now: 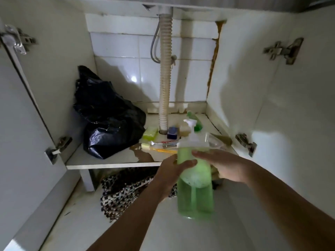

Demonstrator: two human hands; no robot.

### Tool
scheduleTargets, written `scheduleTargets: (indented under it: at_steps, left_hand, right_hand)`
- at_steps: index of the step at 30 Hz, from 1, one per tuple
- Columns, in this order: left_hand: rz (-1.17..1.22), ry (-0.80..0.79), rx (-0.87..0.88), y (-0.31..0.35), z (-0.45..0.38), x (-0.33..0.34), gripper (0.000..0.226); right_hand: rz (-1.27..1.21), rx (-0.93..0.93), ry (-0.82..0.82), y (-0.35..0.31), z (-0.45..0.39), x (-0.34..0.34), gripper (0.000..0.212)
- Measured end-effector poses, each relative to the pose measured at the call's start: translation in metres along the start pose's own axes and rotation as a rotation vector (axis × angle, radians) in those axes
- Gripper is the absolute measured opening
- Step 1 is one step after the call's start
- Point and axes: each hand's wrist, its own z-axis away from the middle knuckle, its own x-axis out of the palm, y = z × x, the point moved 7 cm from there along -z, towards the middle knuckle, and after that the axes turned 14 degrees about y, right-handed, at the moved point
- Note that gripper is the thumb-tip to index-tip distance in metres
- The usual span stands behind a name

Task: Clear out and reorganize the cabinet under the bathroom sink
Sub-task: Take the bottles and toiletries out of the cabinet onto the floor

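1. Pump bottle [194, 180], clear plastic, part-filled with green liquid and a band of foam; white pump head at the top. It is held in the air just in front of the cabinet's open front, above the pale floor, long axis near upright with the pump end leaning away toward the cabinet interior.
2. Left hand [171, 175]: fingers and thumb are curled round the bottle's upper body from the left side; the thumb is seen laid across the front.
3. Right hand [222, 164]: fingers are laid nearly straight against the bottle's right shoulder, steadying rather than wrapping it. Both hands are equally close; the bulk of the bottle hangs below the grip.
4. Cabinet shelf [112, 162], white, with a stained, peeling patch at its front edge.
5. Black plastic bag [108, 120], crumpled, lodged at the left of the shelf.
6. Corrugated drain hose [165, 73], descending through the shelf at centre.
7. Small items clustered round the hose base: a yellow-green bar [150, 133], a blue box [173, 132], a green-topped bottle [195, 122], toothbrushes [159, 146] lying flat.
8. Patterned mat [123, 192], black and white, found on the floor below the shelf edge.
9. Judgement: removal stage, with most contents not yet taken out.
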Motion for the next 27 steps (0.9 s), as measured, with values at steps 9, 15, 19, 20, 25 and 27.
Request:
scheduleTargets:
  at_steps: [9,15,19,20,25,27]
  left_hand:
    - [-0.309,0.053,0.060,-0.027,0.025,0.024,0.046]
    - [-0.533,-0.048,0.034,-0.034,0.032,0.058,0.068]
    - [-0.642,-0.070,-0.023,-0.061,0.033,0.063,0.070]
    - [-0.678,-0.079,-0.032,-0.069,0.033,0.066,0.074]
    - [-0.735,-0.174,-0.043,-0.100,0.040,0.091,0.072]
    - [-0.746,-0.206,-0.044,-0.113,0.040,0.098,0.071]
  right_hand:
    - [0.032,0.006,-0.044,0.036,0.001,-0.017,0.085]
    - [0.148,-0.150,0.030,0.052,0.008,-0.038,0.047]
    - [0.311,-0.120,0.047,0.083,0.011,-0.041,0.072]
    - [0.351,-0.105,0.042,0.095,0.012,-0.043,0.077]
    - [0.473,-0.122,0.058,0.154,-0.007,-0.055,0.096]
    - [0.512,-0.131,0.098,0.149,0.006,-0.059,0.088]
